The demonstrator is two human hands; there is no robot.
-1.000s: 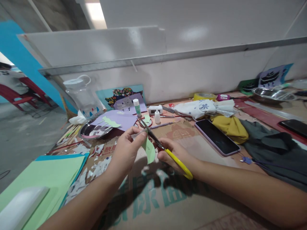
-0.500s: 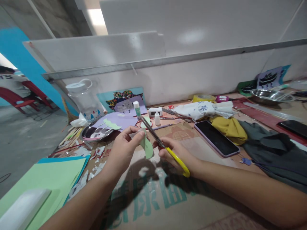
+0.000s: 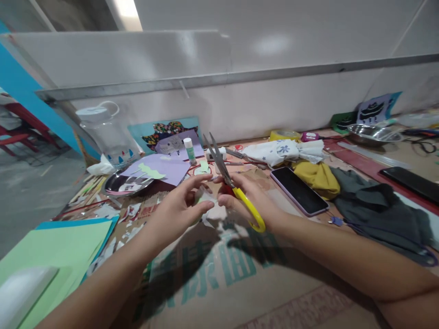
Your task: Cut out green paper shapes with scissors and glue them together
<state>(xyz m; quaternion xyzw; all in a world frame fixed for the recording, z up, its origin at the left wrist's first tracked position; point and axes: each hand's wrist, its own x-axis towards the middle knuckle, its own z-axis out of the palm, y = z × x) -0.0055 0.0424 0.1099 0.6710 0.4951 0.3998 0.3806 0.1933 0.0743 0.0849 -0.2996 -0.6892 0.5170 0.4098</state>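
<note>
My right hand grips scissors with yellow handles; their blades point up and away, spread apart, with nothing visible between them. Close by on the left, my left hand holds a small piece of green paper. The paper is blurred and partly hidden behind the thumb, and the thumb and forefinger stand apart at their tips. Both hands are above a cardboard sheet with green printing. Beyond them stand a glue stick and a metal bowl bearing purple paper and a green cutout.
Green sheets lie at the left under a white object, beside paper scraps. A clear jug stands behind. To the right are a phone, a yellow cloth and a dark cloth. A white wall bounds the back.
The scissors' blades have opened wider and tilted more upright. My left hand has shifted its fingers, and the green paper that hung plainly from it is now mostly hidden. The view has turned slightly right.
</note>
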